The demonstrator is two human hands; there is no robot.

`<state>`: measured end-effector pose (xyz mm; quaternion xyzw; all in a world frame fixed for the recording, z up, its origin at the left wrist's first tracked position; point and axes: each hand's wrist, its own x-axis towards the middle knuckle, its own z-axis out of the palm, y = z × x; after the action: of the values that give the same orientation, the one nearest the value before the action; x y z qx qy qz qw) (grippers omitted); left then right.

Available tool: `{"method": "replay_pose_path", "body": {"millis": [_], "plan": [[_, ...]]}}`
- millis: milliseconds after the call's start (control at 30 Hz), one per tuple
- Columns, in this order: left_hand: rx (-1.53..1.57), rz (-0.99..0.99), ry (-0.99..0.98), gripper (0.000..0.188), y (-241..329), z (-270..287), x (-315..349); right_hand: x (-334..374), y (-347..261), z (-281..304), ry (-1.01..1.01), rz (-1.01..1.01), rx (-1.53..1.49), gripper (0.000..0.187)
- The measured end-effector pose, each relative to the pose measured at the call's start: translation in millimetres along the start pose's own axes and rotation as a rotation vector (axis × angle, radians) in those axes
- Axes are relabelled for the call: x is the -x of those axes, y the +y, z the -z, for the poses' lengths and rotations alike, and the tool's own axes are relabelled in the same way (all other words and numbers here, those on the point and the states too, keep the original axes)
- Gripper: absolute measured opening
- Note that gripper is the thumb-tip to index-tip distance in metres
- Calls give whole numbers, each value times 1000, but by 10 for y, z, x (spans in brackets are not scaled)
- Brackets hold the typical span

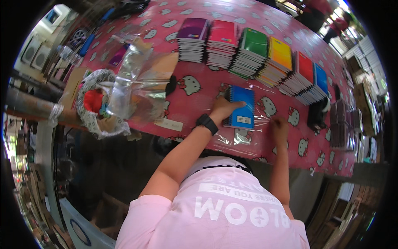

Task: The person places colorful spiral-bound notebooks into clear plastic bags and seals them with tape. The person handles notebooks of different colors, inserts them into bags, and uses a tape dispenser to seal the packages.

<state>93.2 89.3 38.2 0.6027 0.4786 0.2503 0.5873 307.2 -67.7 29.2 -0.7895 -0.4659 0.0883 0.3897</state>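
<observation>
A blue spiral notebook (242, 97) with a white label lies near the table's front edge, its coil on the left. My left hand (226, 108), wearing a black watch, grips it along the coil side, thumb across the cover and fingers partly hidden. Shiny clear plastic (244, 139) shows around and below the notebook; whether it is a bag or a loose sheet I cannot tell. To the right of the notebook, apart from it, my right hand (280, 128) is closed with fingers curled. What it holds, if anything, is too blurred to make out.
Stacked spiral notebooks stand in a row behind: purple (192, 31), pink (223, 32), green (253, 43), yellow (280, 54), red (304, 68) and blue (320, 79). Clear plastic bags (137, 79) lie at left by a patterned bag-lined container (85, 118). A black object (317, 118) sits at right, near bundled notebooks (342, 124).
</observation>
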Motion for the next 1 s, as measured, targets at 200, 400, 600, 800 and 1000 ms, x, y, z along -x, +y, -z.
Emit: {"method": "replay_pose_path", "body": {"millis": [200, 400, 600, 800, 1000], "plan": [[-393, -13, 40, 72, 94, 101, 131, -13, 192, 30, -207, -400, -336, 26], [-306, -299, 140, 85, -144, 130, 422, 139, -267, 125, -207, -518, -568, 43], [220, -208, -59, 89, -204, 342, 657, 202, -861, 128, -35, -161, -641, 49], [246, -251, 24, 110, -135, 78, 248, 379, -1465, -350, -236, 364, 58, 42], [-107, -169, 23, 119, -44, -9, 274, 543, -1476, -279, -316, 450, 154, 34]]}}
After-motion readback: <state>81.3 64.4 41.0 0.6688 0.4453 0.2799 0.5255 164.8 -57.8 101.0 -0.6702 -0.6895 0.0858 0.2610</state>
